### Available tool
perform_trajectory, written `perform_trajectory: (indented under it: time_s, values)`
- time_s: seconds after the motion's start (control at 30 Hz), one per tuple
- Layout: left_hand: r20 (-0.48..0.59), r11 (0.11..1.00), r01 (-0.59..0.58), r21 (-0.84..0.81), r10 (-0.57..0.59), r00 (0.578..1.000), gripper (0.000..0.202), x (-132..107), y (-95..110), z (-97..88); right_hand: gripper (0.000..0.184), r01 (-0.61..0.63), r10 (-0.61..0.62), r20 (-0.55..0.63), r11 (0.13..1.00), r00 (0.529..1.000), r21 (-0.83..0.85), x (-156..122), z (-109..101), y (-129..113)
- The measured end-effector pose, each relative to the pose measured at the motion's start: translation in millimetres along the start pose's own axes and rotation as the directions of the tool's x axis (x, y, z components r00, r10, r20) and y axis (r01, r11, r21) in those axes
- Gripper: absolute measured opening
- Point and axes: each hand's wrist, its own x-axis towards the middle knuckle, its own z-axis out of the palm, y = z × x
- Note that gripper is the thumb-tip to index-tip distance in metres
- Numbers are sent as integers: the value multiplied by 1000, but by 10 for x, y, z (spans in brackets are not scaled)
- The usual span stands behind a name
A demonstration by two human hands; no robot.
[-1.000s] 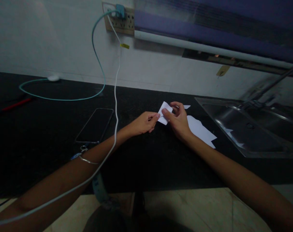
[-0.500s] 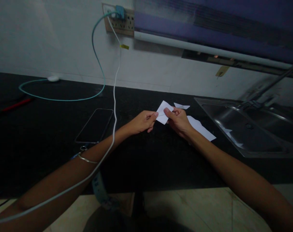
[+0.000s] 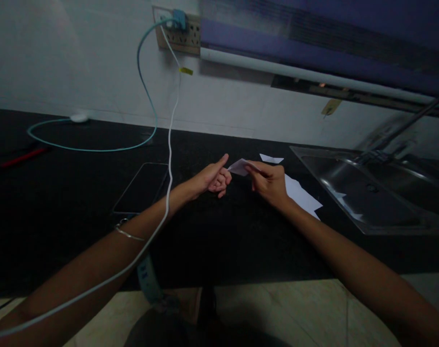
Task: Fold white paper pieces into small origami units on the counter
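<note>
A small folded piece of white paper [image 3: 240,166] is held just above the black counter [image 3: 78,202], tilted almost edge-on. My right hand [image 3: 268,182] pinches its right end. My left hand [image 3: 211,178] sits at its left end with the lower fingers curled and one finger or the thumb stretched upward; whether it grips the paper I cannot make out. More white paper sheets [image 3: 302,194] lie under and right of my right hand. A small paper scrap [image 3: 270,158] rests just beyond.
A dark phone [image 3: 142,187] lies face up left of my hands, with a white cable [image 3: 171,140] crossing my left forearm up to a wall socket [image 3: 179,33]. A teal cable [image 3: 92,146] loops at far left. A steel sink [image 3: 364,193] fills the right.
The paper has turned from facing up to nearly flat and edge-on. My left hand has loosened, one finger now sticking up. My right hand has rolled palm-down over the paper.
</note>
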Motion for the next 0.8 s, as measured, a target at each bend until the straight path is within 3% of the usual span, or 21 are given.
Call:
perform_trajectory:
  time_s: [0.2,0.3,0.4,0.53,0.67,0.8]
  values:
    - [-53,980,-192,-59,189,981,31,-150,41,17,41,214,-202,192,976,961,-44,-20,-12,61]
    - [-119,972,-232,43,235,965,25,-142,51,-9,53,204,-209,219,978,953,45,-9,-11,28]
    - [-106,957,-244,158,262,959,29,-104,31,-46,56,53,-86,174,982,981,181,13,5,26]
    - [6,906,-299,299,312,950,34,-107,3,-34,35,-136,113,109,963,988,232,44,72,96]
    - [47,874,-333,354,338,940,37,-116,6,-3,21,-138,136,24,975,990,174,33,133,118]
    - [39,912,-293,286,295,955,34,-74,-9,-20,18,-64,71,-88,994,994,84,-3,134,20]
